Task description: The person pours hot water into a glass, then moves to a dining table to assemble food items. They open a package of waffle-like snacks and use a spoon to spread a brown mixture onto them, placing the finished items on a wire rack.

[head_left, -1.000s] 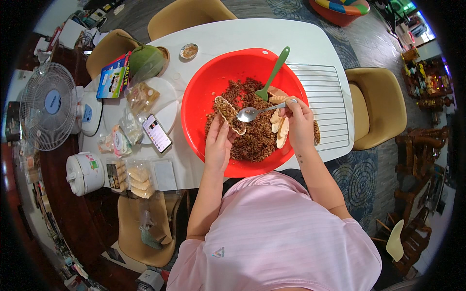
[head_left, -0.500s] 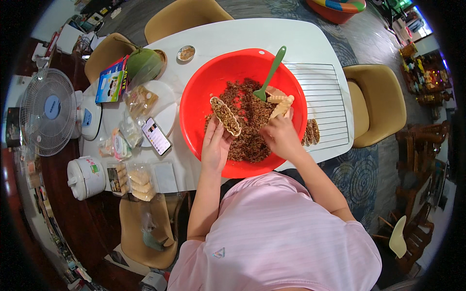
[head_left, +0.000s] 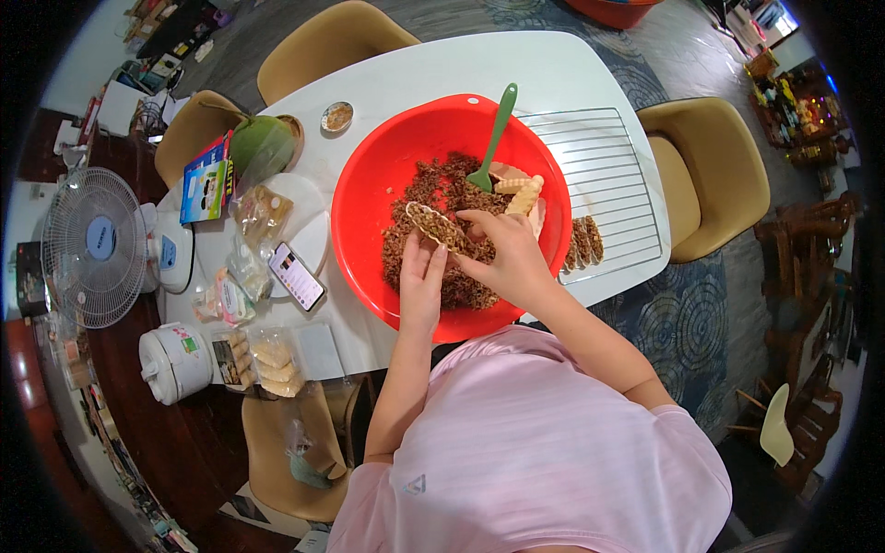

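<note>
Over the red basin (head_left: 355, 175), my left hand (head_left: 422, 281) holds a long boat-shaped wafer shell (head_left: 433, 224) from below. Its pale rim is scalloped and a brown crumbly mix fills it. My right hand (head_left: 512, 258) has its thumb and index finger around the shell's right end, touching it. Loose brown mix (head_left: 442, 175) covers much of the basin floor. A green spatula (head_left: 496, 138) leans in the basin with its blade in the mix. Beside it are several unfilled pale wafer shells (head_left: 524, 196), partly behind my right hand.
A wire rack (head_left: 604, 157) right of the basin carries several filled shells (head_left: 583, 244). On the left are a phone (head_left: 295, 276), bagged food (head_left: 265, 214), a rice cooker (head_left: 175, 364), a fan (head_left: 97, 244) and a green coconut (head_left: 261, 143). A small dish (head_left: 337, 117) sits behind.
My right hand has moved left from the unfilled shells to the filled shell in my left hand. The filled shell is tilted closer to level. The whole view has shifted slightly.
</note>
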A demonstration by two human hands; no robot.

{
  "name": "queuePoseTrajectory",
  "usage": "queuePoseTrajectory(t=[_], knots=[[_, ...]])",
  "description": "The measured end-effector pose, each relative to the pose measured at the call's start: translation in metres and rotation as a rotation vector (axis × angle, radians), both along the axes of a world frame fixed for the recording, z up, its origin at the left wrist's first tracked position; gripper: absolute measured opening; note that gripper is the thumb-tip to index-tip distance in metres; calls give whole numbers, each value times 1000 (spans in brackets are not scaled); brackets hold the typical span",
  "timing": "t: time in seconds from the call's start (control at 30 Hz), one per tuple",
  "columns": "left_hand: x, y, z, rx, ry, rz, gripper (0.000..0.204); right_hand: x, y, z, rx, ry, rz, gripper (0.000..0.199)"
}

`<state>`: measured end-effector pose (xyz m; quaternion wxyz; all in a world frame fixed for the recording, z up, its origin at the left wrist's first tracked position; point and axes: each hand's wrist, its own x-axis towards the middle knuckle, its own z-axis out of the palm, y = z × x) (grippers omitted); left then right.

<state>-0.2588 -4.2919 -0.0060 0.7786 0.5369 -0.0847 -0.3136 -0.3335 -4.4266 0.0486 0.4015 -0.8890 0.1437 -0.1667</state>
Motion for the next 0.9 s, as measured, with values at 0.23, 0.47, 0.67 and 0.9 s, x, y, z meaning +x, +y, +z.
queuePoseTrajectory(t=[0.23,0.47,0.67,0.9], knots=[[3,2,1,-94,164,39,36,-12,-3,10,14,20,-52,47],[1,-6,-2,-28,86,93,30,-16,1,12,-15,21,-56,50],[-2,-6,-4,-61,102,66,34,-19,1,5,-53,-34,-86,50],[-3,-10,6,-43,61,-60,38,-37,-27,3,-97,-59,-240,49]])
